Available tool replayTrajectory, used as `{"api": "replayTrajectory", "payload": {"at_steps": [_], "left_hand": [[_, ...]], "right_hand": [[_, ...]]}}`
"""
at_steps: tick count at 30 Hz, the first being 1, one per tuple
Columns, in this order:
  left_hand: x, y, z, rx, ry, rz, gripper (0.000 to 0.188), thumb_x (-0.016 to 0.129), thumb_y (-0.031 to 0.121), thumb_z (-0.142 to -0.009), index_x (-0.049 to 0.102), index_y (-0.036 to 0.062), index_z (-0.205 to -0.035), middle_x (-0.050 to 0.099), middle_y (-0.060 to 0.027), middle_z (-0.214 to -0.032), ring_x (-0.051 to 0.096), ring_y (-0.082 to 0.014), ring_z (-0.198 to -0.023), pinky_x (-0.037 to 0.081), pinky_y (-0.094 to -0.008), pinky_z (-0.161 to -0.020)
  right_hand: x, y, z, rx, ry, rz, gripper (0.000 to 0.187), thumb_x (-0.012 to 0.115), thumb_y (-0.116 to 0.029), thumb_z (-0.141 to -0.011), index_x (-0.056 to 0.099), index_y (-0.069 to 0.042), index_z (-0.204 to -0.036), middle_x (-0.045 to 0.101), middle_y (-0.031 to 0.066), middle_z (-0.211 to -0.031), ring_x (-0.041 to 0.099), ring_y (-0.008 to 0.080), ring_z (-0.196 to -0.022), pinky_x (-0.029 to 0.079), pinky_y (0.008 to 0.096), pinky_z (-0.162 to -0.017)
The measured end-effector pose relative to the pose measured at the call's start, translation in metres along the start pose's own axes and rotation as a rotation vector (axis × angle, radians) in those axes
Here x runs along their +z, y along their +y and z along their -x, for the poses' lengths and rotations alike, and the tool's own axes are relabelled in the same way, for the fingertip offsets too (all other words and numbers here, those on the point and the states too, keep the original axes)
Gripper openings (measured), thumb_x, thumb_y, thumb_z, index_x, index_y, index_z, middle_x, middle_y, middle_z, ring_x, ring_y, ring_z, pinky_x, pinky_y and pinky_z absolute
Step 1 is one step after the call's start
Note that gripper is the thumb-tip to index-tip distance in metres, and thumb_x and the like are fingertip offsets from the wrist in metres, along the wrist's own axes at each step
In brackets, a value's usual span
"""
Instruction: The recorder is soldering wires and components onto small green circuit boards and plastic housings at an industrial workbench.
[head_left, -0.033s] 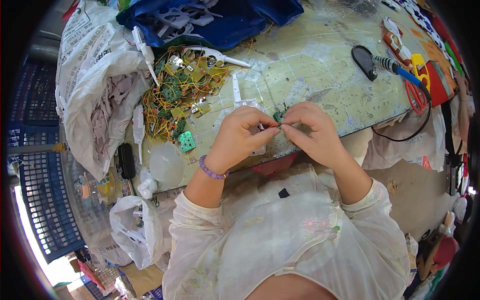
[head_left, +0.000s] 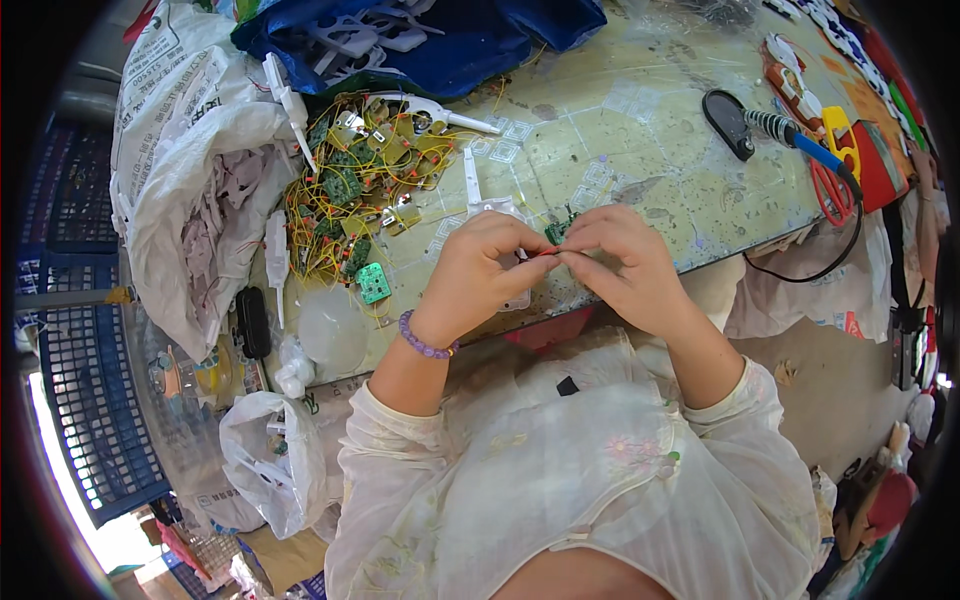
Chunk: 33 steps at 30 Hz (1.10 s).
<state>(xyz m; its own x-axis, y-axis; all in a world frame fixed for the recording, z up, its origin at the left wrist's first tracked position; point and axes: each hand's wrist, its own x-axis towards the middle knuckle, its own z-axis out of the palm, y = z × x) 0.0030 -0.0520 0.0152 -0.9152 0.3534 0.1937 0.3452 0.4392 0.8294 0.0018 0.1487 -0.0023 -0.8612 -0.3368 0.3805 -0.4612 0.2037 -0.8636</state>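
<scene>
While both hands meet over the tabletop (head_left: pixel 640 130) edge, left hand (head_left: pixel 487 265) and right hand (head_left: pixel 622 262) pinch a small green circuit board (head_left: pixel 556 232) with a red wire between fingertips. Board sits right in the grip, well apart from the parts pile (head_left: pixel 355 190).

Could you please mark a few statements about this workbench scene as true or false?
1. Both hands, left hand and right hand, meet over a small green circuit board. True.
2. The soldering iron is in the right hand. False: it lies on the table, off to the right.
3. A purple bead bracelet is on the left wrist. True.
4. The red scissors lie beside the pile of wired boards. False: they lie at the far right, the pile at the left.
</scene>
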Motion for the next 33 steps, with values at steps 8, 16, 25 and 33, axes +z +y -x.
{"api": "replayTrajectory", "payload": {"at_steps": [8,16,25,33], "left_hand": [[0.004,-0.001,-0.001,0.015,0.028,-0.069,0.010,0.072,0.013,-0.072,0.069,0.0065,-0.079,0.062,-0.0045,-0.072,0.056,-0.0210,-0.070,0.043,-0.0325,-0.071],[0.002,-0.002,0.001,0.207,-0.018,-0.437,0.015,0.073,0.013,-0.068,0.070,0.0122,-0.083,0.061,-0.0011,-0.073,0.060,-0.0171,-0.075,0.037,-0.0448,-0.097],[0.002,0.002,0.001,0.285,0.061,-0.495,0.015,0.073,0.009,-0.067,0.069,0.0120,-0.082,0.059,0.0015,-0.074,0.059,-0.0168,-0.076,0.034,-0.0482,-0.100],[0.003,0.002,0.001,0.294,0.031,-0.538,0.015,0.073,0.009,-0.065,0.067,0.0136,-0.078,0.058,0.0015,-0.074,0.058,-0.0159,-0.075,0.033,-0.0478,-0.100]], "right_hand": [[-0.004,-0.003,0.000,-0.051,0.095,0.474,0.028,0.072,-0.015,-0.071,0.061,-0.004,-0.094,0.060,0.0094,-0.092,0.055,0.0290,-0.089,0.044,0.0385,-0.076],[-0.004,0.016,-0.007,-0.188,-0.007,0.619,0.034,0.069,-0.008,-0.070,0.058,-0.004,-0.102,0.060,0.0118,-0.099,0.056,0.0294,-0.096,0.044,0.0398,-0.081],[-0.081,0.032,0.004,-0.060,1.201,-0.065,0.034,0.071,-0.002,-0.079,0.045,-0.005,-0.101,0.047,0.0000,-0.081,0.043,0.0065,-0.069,0.039,0.0224,-0.061],[-0.147,-0.001,-0.021,0.225,1.062,0.744,0.037,0.066,-0.039,-0.085,0.069,-0.002,-0.088,0.066,0.0054,-0.077,0.057,0.0114,-0.073,0.043,0.0245,-0.072]]}}
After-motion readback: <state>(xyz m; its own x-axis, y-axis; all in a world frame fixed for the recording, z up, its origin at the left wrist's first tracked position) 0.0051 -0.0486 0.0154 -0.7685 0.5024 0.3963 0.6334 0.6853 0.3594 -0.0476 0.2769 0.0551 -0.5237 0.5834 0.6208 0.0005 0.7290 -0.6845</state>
